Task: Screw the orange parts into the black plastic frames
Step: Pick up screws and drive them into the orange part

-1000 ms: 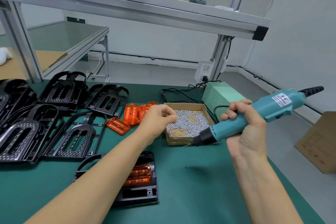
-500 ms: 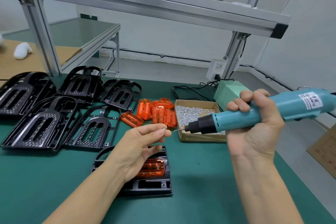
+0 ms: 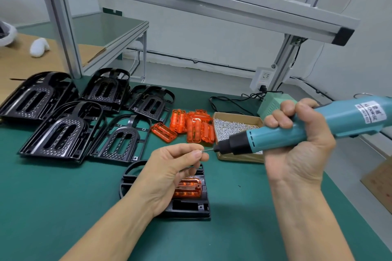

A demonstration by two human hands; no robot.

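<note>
My left hand [image 3: 169, 167] pinches a small silver screw [image 3: 201, 151] between thumb and forefinger, right at the bit of a teal electric screwdriver [image 3: 297, 131]. My right hand [image 3: 297, 144] grips that screwdriver, which points left. Below my left hand a black plastic frame [image 3: 191, 207] lies on the green mat with an orange part [image 3: 188, 188] seated in it, partly hidden by the hand. A pile of loose orange parts [image 3: 191, 127] lies behind. Several empty black frames [image 3: 63, 131] are stacked at the left.
A cardboard box of screws [image 3: 235, 127] sits under the screwdriver's nose. A green power unit [image 3: 271, 104] with black cables stands behind it. An aluminium shelf frame [image 3: 63, 38] rises at the back. A cardboard carton [image 3: 379, 176] stands off the table's right edge.
My left hand came back from the screw box with a screw and brought it to the driver bit. The right hand swung the screwdriver leftward to meet it.
</note>
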